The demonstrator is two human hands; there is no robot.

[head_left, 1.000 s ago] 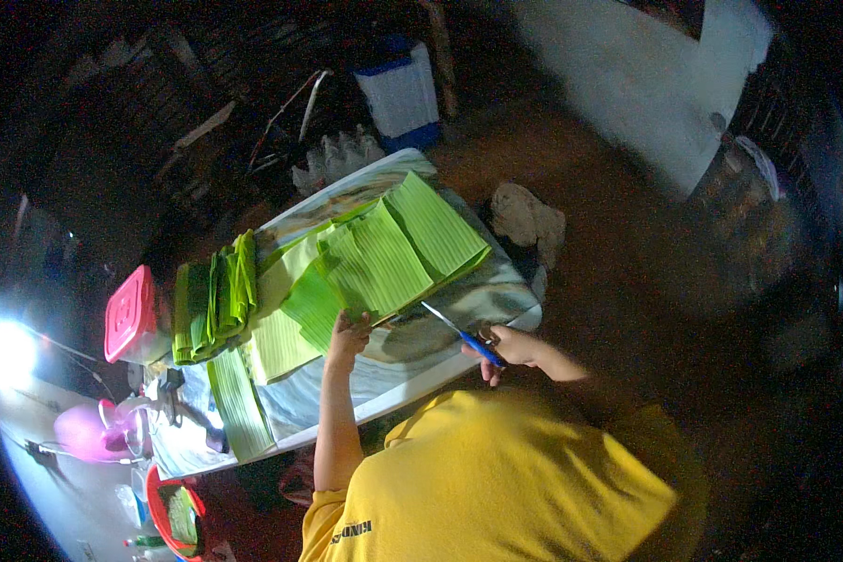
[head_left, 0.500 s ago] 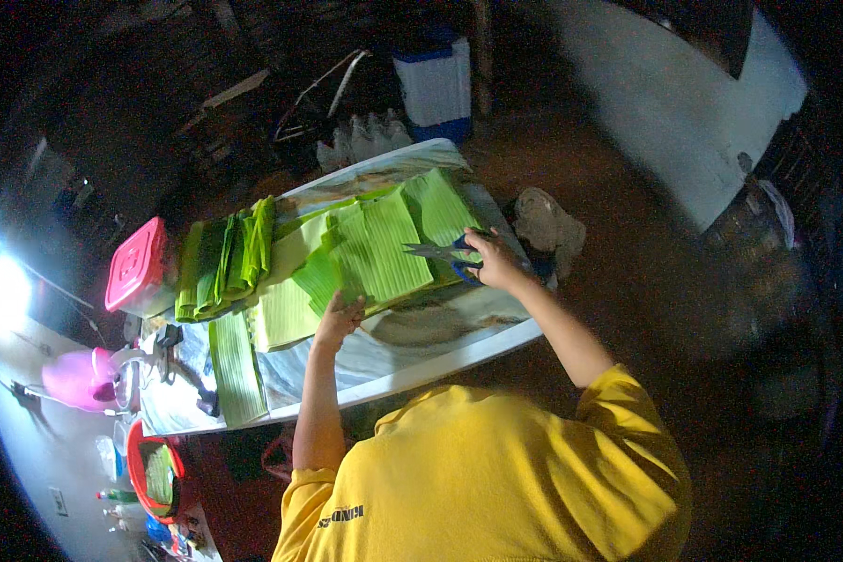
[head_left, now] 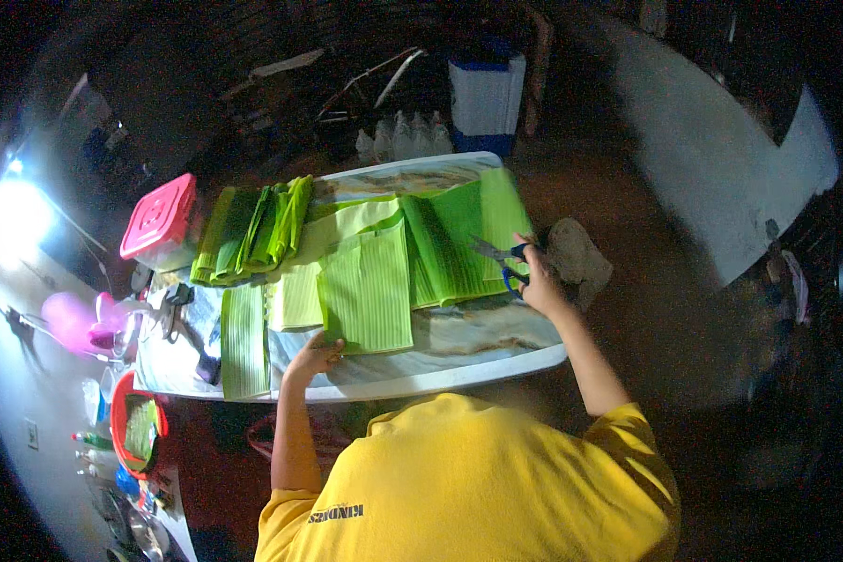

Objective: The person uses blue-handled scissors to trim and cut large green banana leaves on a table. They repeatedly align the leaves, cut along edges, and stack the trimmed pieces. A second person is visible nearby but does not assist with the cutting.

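Note:
My left hand (head_left: 317, 356) is closed on the near corner of a cut piece of banana leaf (head_left: 370, 290), which lies partly over other leaf. In my right hand (head_left: 541, 284) are scissors (head_left: 496, 251) with dark blue handles, their blades pointing left above the leaf. A larger banana leaf sheet (head_left: 450, 248) stretches under the blades, its lighter right end blurred. Folded dark green banana leaves (head_left: 253, 229) lie in a heap at the far left. Beside them, a flat leaf strip (head_left: 245, 342) hangs toward the table's near edge.
The marble-patterned table (head_left: 478, 332) has a white rim. A tub with a pink lid (head_left: 159, 215) stands at its left end, near a pink fan (head_left: 94, 323). Left below is a red basin (head_left: 126, 421). Bottles (head_left: 407, 136) and a white-and-blue cooler (head_left: 485, 98) stand beyond.
My left hand has drawn the cut leaf piece toward the near edge, apart from the larger sheet, baring darker green leaf. My right hand keeps the scissors. The whole view has shifted.

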